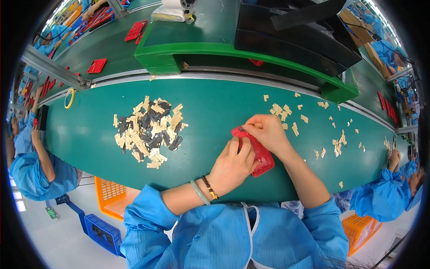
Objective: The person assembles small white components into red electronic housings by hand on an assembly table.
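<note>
A red plastic housing (264, 157) lies tilted on the green table in front of me. My left hand (233, 166) rests over its near left side, fingers curled round it and holding it. At the far end of the housing, my right hand (267, 132) pinches a small dark piece (242, 128) against the red plastic; its exact shape is mostly hidden by the fingertips. To the left sits a heap of small black parts with cream backing pieces (150, 130). Scattered cream backing scraps (281, 111) lie to the right of my hands.
Behind the table, a green shelf (201, 48) carries a black bin (295, 40). Red housings (96, 66) lie on the conveyor beyond. A yellow tape roll (69, 98) is at far left. Orange crates (109, 195) stand below the table. Co-workers in blue (40, 175) sit on both sides.
</note>
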A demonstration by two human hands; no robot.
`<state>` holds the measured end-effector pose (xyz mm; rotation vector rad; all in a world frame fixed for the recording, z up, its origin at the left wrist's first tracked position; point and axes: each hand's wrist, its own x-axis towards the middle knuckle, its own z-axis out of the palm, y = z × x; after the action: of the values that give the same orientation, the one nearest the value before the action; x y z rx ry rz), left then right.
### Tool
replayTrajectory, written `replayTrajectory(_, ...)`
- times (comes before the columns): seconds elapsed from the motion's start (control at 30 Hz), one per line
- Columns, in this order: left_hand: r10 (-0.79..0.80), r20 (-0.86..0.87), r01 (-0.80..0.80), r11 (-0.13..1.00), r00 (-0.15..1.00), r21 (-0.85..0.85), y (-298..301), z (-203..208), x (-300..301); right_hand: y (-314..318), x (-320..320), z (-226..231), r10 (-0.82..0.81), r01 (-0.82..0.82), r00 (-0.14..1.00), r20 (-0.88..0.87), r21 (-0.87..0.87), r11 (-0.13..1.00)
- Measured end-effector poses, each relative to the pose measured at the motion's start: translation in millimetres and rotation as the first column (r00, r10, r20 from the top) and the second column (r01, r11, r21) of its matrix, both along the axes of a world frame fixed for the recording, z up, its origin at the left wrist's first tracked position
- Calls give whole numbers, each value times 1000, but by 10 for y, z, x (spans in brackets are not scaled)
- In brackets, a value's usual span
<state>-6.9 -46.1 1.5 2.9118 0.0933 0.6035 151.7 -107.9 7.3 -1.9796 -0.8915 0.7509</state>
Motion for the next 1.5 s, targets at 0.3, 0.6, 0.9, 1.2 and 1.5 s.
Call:
replayTrajectory(0.3,-6,47,14,988,999,-157,71,43,20,-88,-167,77,55,-103,868,493,72,992)
replayTrajectory(0.6,-45,37,52,976,998,-212,111,2,17,-295,-105,-8,52,-311,611,790,178,934)
replayTrajectory(0.9,-26,3,26,985,1000,-170,87,99,55,-389,-45,-30,-19,-179,520,854,131,975)
replayTrajectory(1.2,37,20,-36,998,999,-49,105,65,222,-786,-201,133,301,-488,717,628,144,861)
replayTrajectory(1.5,103,36,-104,994,994,38,63,-15,373,-853,-138,91,424,-600,636,645,68,797)
